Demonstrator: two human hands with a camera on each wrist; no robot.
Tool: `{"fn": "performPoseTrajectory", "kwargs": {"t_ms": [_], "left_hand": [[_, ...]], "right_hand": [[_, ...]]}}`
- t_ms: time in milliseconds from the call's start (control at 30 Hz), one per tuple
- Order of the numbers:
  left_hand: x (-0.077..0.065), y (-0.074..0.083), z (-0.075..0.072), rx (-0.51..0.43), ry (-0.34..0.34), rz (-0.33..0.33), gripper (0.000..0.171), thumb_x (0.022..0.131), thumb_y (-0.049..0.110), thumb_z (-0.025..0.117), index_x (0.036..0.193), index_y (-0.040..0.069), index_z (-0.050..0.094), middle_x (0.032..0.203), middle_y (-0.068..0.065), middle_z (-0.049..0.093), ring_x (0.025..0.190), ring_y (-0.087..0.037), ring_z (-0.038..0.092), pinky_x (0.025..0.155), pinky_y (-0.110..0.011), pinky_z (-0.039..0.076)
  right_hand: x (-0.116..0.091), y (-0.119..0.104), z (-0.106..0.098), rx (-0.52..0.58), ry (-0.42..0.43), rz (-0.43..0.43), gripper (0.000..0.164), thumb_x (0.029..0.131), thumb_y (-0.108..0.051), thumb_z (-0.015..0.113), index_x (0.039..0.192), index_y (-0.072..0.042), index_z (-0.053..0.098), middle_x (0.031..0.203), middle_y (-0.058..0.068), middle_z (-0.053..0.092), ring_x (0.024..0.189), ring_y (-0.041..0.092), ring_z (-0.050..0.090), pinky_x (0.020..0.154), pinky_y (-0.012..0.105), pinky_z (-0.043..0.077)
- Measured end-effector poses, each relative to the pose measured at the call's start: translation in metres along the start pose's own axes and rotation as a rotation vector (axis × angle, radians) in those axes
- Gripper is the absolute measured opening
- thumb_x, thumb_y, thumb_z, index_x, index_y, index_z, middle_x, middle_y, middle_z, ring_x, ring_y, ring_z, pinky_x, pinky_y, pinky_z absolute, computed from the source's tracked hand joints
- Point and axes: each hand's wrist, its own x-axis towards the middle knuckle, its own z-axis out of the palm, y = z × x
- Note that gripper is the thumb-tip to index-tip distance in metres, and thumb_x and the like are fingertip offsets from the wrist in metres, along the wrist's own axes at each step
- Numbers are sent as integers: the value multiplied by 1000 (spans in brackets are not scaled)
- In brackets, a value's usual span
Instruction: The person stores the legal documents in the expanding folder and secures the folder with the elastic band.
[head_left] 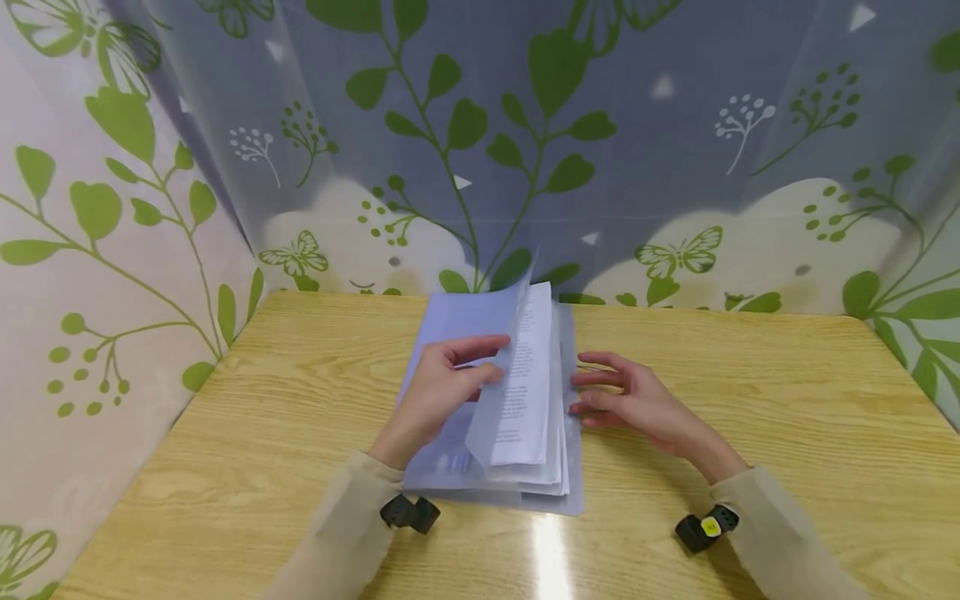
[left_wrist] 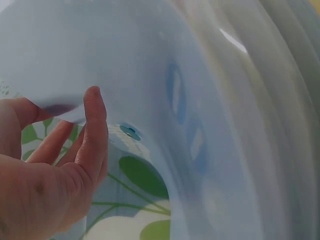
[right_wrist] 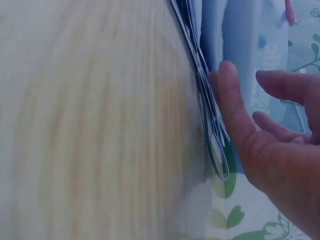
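Observation:
A folder with a translucent blue-violet cover point(head_left: 468, 312) lies opened on the table, clear plastic sleeves inside it. Printed paper sheets point(head_left: 525, 392) show through the sleeves, too small to read. My left hand point(head_left: 442, 383) holds a raised clear sleeve point(head_left: 483, 425) by its edge. In the left wrist view, that sleeve point(left_wrist: 125, 60) passes between the fingers of the left hand point(left_wrist: 65, 170), partly hiding one. My right hand point(head_left: 630, 400) is at the folder's right edge, fingers apart and loosely extended. The right wrist view shows a fingertip of the right hand point(right_wrist: 270, 135) against the stacked sleeve edges point(right_wrist: 202, 85).
The wood-grain table point(head_left: 300, 400) extends on both sides of the folder. Behind it hangs a blue-grey curtain point(head_left: 315, 75) with green leaves and butterflies. A pale patterned curtain point(head_left: 45, 333) borders the left side. Black straps with small devices point(head_left: 408, 512) sit on both wrists.

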Motion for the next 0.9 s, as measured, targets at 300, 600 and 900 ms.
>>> {"fn": "performPoseTrajectory", "kwargs": {"t_ms": [300,600,900], "left_hand": [[2,-5,9,14,-5,-1,42,84,3,68,125,12,75,129,-7,73,77,-5,64,65,-25,54],[-1,-8,20,29,-51,-3,43,84,2,66,126,7,73,130,-12,72,80,-7,69,68,-27,58],[-3,-15,25,66,-116,-33,43,84,5,68,126,9,74,132,-10,71,93,-12,74,72,-29,60]], "right_hand": [[-8,-2,-14,-150,58,7,63,100,-10,63,155,2,35,145,33,49,107,24,72,87,38,61],[-14,-4,-26,-402,210,45,54,101,-13,61,149,4,43,130,30,59,97,23,73,76,33,62],[-14,-2,-28,-442,251,121,52,99,-13,63,144,8,48,110,20,64,89,15,69,72,30,61]]}}
